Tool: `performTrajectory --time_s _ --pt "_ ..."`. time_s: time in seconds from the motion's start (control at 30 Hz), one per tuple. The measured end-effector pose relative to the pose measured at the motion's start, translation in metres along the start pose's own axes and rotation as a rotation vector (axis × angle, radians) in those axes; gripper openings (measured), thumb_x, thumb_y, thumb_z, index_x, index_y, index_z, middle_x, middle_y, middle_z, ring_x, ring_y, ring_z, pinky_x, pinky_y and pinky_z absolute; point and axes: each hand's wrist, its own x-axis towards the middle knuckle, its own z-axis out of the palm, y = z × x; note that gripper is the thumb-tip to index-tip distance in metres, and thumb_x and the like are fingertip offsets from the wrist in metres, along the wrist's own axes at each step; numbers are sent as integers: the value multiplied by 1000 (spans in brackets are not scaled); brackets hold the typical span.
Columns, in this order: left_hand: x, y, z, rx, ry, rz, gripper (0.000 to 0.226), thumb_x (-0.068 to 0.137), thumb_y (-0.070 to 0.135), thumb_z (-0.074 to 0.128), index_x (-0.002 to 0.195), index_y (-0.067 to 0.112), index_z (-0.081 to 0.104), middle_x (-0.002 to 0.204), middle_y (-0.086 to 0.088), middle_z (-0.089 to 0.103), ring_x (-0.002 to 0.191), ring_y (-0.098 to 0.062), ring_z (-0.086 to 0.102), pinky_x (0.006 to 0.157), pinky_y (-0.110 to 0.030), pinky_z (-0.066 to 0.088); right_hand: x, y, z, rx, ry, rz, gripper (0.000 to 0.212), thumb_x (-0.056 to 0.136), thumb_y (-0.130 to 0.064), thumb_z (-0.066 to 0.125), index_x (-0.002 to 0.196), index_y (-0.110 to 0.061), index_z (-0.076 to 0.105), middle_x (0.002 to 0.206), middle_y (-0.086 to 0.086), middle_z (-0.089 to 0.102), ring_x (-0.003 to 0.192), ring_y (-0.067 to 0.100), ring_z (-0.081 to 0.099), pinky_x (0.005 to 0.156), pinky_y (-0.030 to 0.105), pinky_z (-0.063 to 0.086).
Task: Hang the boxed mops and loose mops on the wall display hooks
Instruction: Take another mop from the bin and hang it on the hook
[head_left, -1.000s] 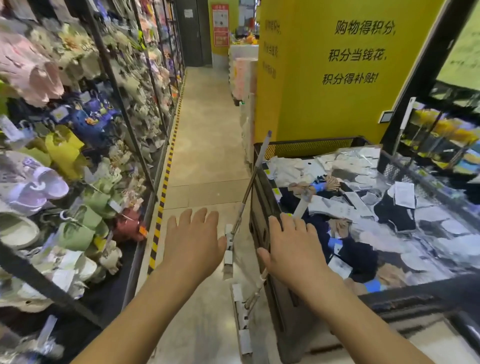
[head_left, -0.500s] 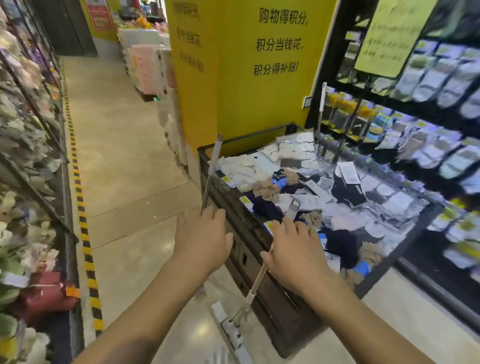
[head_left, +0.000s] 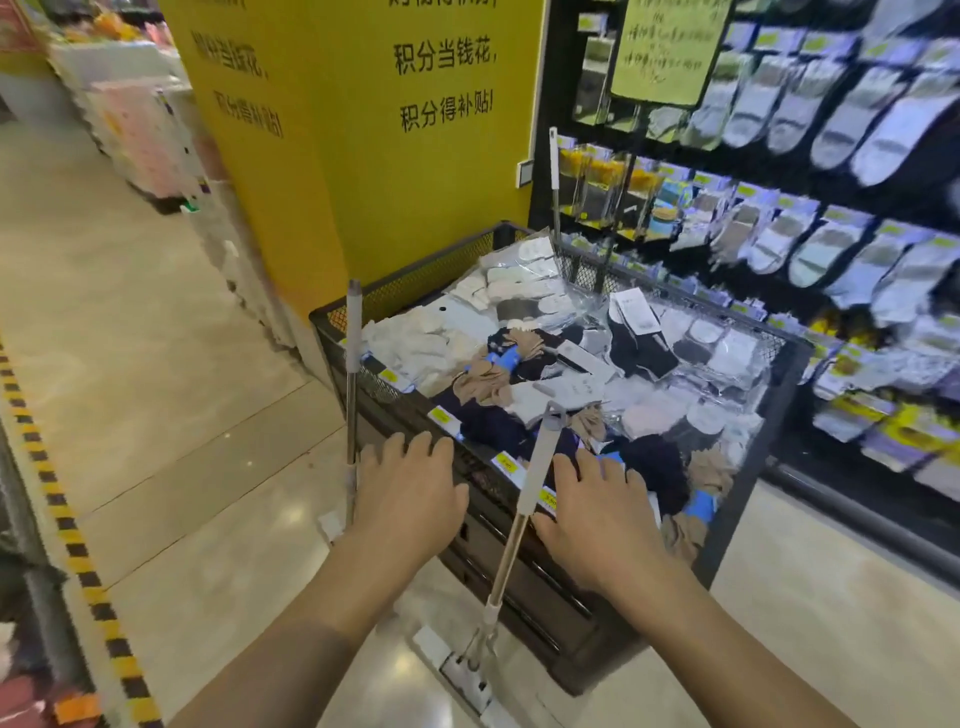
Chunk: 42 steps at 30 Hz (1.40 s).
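Gaze swings right, aisle to sock bin (head_left: 561, 613), centre frame. Over it, left hand (head_left: 410, 499) and right hand (head_left: 597, 525) hover, fingers spread, gripping nothing; two loose mops (head_left: 529, 483) lean there, unhung.

left mop (head_left: 352, 364) base half-hidden, sock packs (head_left: 841, 124) blurred

Upright mop (head_left: 354, 364) left of tilted mop (head_left: 524, 499), bin (head_left: 545, 597) behind
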Motion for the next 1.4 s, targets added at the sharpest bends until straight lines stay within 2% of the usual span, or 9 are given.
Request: performTrajectory --time_s 0.5,0.6,0.77,0.87,0.97,1.07,1.2,1.3,1.4 --pt "111 7 52 -68 -126 194 58 101 51 51 151 21 42 151 -3 52 141 -30 45 113 -50 40 79 9 35 75 -75 160 66 102 -60 45 148 -13 38 149 11 48 136 36 46 108 48 40" --pt "136 4 73 -207 -235 251 65 99 53 58 153 21 42 151 -3 54 139 -29 48 109 -47 46 95 10 51 292 -99 262 65 98 -60 54 142 -14 43 143 11 53 131 34 50 104 46 48" --pt "167 8 123 -581 -418 319 77 91 52 73 155 19 45 154 -1 53 140 -21 50 112 -36 45 121 9 84 871 -64 422 89 90 -57 72 160 -18 33 157 6 47 141 25 50 111 42 46" --pt "178 12 153 -795 -487 301 69 88 48 77 148 25 53 146 8 59 134 -12 55 109 -33 49 129 5 102 1109 41 459 70 88 -48 77 149 -27 49 141 -2 61 124 18 61 103 39 52" --pt "187 18 176 -902 -517 324 53 87 38 81 136 32 62 128 20 65 125 -3 60 107 -32 52 133 0 110 1208 143 457 49 92 -33 78 137 -27 60 126 -8 67 111 9 65 90 25 52" --pt "190 23 186 -982 -542 376 49 90 24 80 136 26 63 120 19 70 111 9 63 97 -19 53 135 -3 117 1234 203 449 32 94 -23 75 126 -21 69 117 -8 73 105 4 67 86 19 49" --pt "187 26 194 -1040 -573 360 36 91 26 79 124 34 68 119 14 75 116 -5 68 102 -29 54 129 -7 124 1215 228 466 25 95 -25 72 120 -21 69 102 -16 70 92 -8 62 71 4 42" --pt "177 25 193 -1083 -580 362 25 94 18 75 110 37 72 110 14 79 110 -3 71 96 -25 55 116 -8 130 1256 251 444 23 95 -23 73 117 -22 71 105 -14 73 97 -5 66 76 5 45" --pt "168 21 195 -1120 -613 414 23 96 17 73 115 31 74 111 14 79 108 -3 72 97 -28 56 103 -9 132 1292 279 437 22 94 -16 75 116 -19 72 101 -14 75 96 -6 69 81 10 49"
